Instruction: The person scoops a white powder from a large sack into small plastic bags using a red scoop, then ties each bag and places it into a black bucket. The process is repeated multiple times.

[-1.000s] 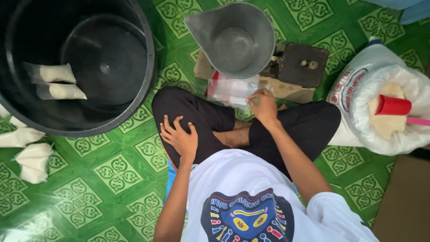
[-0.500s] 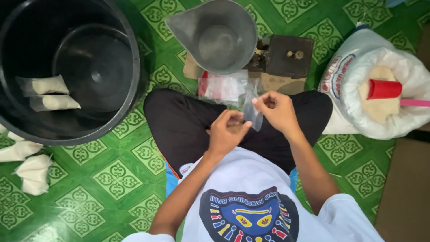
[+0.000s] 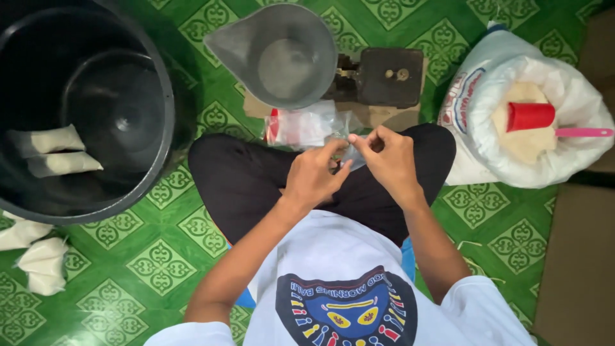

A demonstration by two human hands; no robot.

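I sit cross-legged on a green patterned floor. My left hand (image 3: 315, 176) and my right hand (image 3: 385, 157) meet above my lap, and both pinch one small clear plastic bag (image 3: 352, 156) at its edge. Just beyond my hands lies a stack of clear plastic bags (image 3: 304, 126) with a red strip. Behind it stands a grey metal scoop pan (image 3: 278, 54) on a dark weighing scale (image 3: 387, 77).
A big black tub (image 3: 77, 109) at the left holds two filled white packets (image 3: 54, 150). More filled packets (image 3: 35, 256) lie on the floor below it. At the right, an open white sack of grain (image 3: 532, 125) holds a red scoop with a pink handle (image 3: 544, 118).
My left hand rose from my knee to join the right. My right hand lifted one clear bag from the stack, and both hands now hold it over my lap.
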